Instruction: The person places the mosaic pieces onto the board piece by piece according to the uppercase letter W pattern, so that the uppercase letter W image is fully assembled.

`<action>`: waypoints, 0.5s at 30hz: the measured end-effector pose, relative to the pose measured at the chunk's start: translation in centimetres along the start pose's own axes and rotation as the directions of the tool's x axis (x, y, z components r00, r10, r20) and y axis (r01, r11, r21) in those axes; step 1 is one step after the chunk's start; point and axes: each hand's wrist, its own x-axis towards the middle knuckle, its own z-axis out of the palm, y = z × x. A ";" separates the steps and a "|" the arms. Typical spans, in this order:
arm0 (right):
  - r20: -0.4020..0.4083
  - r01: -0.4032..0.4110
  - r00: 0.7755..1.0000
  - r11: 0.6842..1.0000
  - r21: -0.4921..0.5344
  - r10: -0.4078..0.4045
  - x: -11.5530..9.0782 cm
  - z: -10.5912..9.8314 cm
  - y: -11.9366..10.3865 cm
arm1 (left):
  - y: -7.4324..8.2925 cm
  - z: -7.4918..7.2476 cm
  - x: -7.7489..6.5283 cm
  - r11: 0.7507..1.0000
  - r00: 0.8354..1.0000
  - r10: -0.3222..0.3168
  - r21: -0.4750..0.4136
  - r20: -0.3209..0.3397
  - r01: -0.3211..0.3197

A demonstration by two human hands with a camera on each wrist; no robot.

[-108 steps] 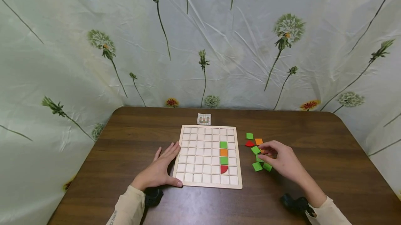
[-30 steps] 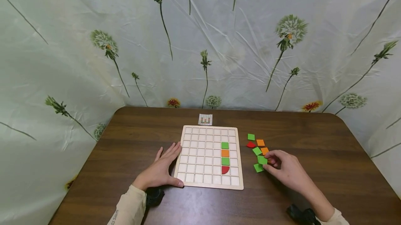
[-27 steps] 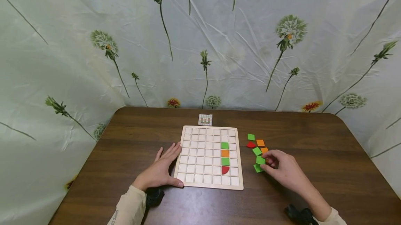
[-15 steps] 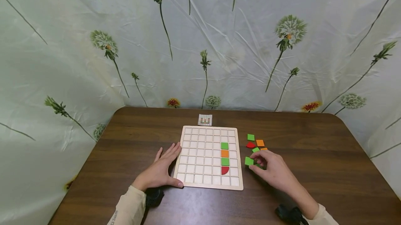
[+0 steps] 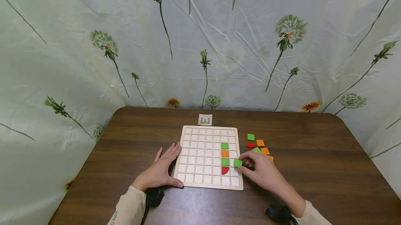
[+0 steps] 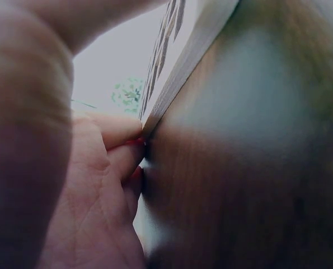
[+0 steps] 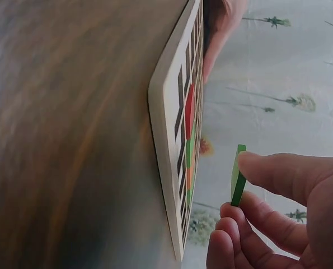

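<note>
Our right hand point(image 5: 262, 172) pinches a green tile point(image 5: 237, 162), now carried above the right edge of the board point(image 5: 200, 151): picking seems done. Our left hand point(image 5: 160, 170), spread, touches the left edge.

Glossy pale grey-green flower-printed fabric point(image 5: 200, 19) behind a dark brown wood-grain table point(image 5: 332, 162).
The fabric fills the background and runs down both sides of the table, its middle crossed by fanning creases — long thin printed stems point(image 5: 164, 32) are scattered all over it. Round white-and-green dandelion heads point(image 5: 291, 28) top some of them, and small red-and-orange blooms point(image 5: 311, 105) sit low, near the table's far edge. The tabletop has rounded far corners; soft light leaves a pale sheen point(image 5: 203, 206) on its near part.
</note>
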 end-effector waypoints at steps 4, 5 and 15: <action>0.010 0.017 1.000 1.000 -0.008 -0.017 0.1 0.6 -0.4 | -0.1 0.1 0.0 1.000 1.000 0.001 0.004 -0.001 -0.001; 0.011 0.026 1.000 1.000 -0.008 -0.026 0.1 0.7 -0.5 | -0.1 0.1 0.0 1.000 1.000 0.001 0.005 -0.003 -0.001; 0.014 0.121 0.993 0.993 -0.003 -0.121 0.4 1.8 -1.1 | 0.0 0.0 0.1 1.000 1.000 0.000 0.005 -0.005 0.000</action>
